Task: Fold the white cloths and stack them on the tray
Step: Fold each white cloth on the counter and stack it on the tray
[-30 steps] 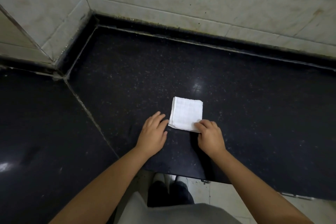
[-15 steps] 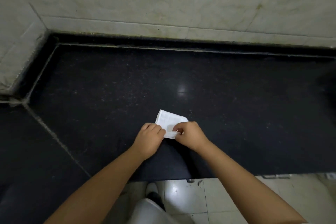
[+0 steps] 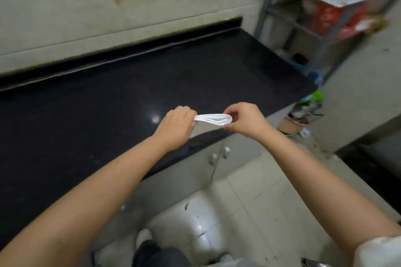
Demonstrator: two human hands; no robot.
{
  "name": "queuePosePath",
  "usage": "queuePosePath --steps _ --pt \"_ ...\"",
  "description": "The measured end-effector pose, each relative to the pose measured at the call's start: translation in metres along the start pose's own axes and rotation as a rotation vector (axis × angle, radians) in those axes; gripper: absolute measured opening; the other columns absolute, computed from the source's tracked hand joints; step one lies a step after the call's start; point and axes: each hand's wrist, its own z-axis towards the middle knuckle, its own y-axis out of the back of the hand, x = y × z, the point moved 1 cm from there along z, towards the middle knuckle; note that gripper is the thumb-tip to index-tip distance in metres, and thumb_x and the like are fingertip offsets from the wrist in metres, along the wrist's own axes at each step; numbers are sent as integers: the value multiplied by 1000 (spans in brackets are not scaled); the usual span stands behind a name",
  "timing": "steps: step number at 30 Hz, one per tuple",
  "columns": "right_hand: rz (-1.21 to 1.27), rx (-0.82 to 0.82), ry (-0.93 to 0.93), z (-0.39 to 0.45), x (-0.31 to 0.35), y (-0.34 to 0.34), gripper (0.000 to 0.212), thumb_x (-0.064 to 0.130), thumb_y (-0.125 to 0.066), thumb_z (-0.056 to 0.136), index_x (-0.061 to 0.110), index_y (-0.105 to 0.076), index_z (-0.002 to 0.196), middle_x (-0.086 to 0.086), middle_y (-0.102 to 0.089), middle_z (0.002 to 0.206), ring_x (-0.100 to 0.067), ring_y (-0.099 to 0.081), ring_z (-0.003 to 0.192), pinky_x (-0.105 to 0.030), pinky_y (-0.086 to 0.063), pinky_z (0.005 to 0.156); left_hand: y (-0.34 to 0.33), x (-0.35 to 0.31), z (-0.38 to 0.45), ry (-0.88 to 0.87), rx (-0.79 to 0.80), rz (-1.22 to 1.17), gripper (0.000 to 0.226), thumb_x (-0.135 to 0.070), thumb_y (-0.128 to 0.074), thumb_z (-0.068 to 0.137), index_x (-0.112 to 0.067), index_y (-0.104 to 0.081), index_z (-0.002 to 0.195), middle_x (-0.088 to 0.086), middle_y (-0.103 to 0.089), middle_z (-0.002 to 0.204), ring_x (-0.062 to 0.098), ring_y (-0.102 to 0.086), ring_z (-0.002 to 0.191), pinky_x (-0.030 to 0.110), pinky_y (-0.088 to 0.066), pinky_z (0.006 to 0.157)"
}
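No readable text, labels, brands or numbers anywhere in frame. The red packages (image 3: 329,17) on the shelf at upper right were too blurred to make out any print.
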Motion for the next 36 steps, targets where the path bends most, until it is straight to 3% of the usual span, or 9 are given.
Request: queuePosePath --steps 3,6,9,18,23,24,28,32,36 --pt "-124 -68 -25 -11 -58 41 24 10 -62 74 8 -68 97 -17 -67 97 -29 -60 96 -26 -36 70 -7 -59 63 -28 41 -101 52 -34 -21 87 1 -59 90 18 -59 86 35 -54 76 42 -44 66" --pt "-180 -177 -93 -13 -115 80 23 12 -59 76 7 -67 97 -19 -65 99 -32 -57 98 -25 -29 67 -15 -107 129 -55 119 -118 39 -30 -29 98 0 -53 103 17 -55 102 34 -49 93 40 -37 79" --pt "-238 -208 -138 -9 -164 126 23 12 -57 78 7 -69 97 -17 -68 99 -31 -59 98 -31 -42 75 -25 -140 192 -137 164 -121 27 -23 -35 99 -2 -50 105 14 -52 106 30 -46 96 38 -36 82" --pt "-287 -264 -123 82 -267 311 20 17 -60 84 5 -70 97 -9 -69 99 -23 -59 92 -29 -42 75 -35 -181 417 -361 134 -160 24 -19 -40 97 -5 -56 108 11 -53 107 25 -47 105 28 -34 86" --pt "-239 -293 -70 158 -291 421 10 12 -61 83 11 -70 77 4 -59 69 -10 -53 65 -20 -38 56 2 -184 553 -335 137 -252 24 -15 -46 95 1 -59 106 14 -58 102 22 -51 92 24 -28 69" --pt "-218 -293 -66 172 -294 439 10 12 -60 84 10 -70 85 3 -61 72 -11 -54 65 -15 -39 55 10 -184 576 -323 150 -260 23 -14 -46 95 2 -59 104 14 -58 100 20 -49 87 23 -25 65" --pt "-275 -350 35 230 -299 502 18 14 -59 84 7 -69 97 -10 -68 91 -20 -60 78 -29 -45 70 34 -172 654 -178 129 -357 17 -13 -48 94 -3 -60 97 -3 -54 72 12 -50 62 23 -34 57" --pt "-139 -351 83 295 -307 556 18 10 -58 86 6 -65 102 -11 -62 78 2 -57 41 -13 -44 39 46 -161 720 22 119 -506 12 -13 -46 96 -10 -54 87 0 -54 62 2 -56 42 18 -48 48" --pt "-35 -379 159 368 -324 600 18 3 -53 87 -1 -63 101 -13 -63 86 -11 -61 57 -16 -51 44 48 -152 786 229 -52 -560 10 -13 -43 97 -6 -51 96 8 -57 74 5 -60 42 16 -52 45"
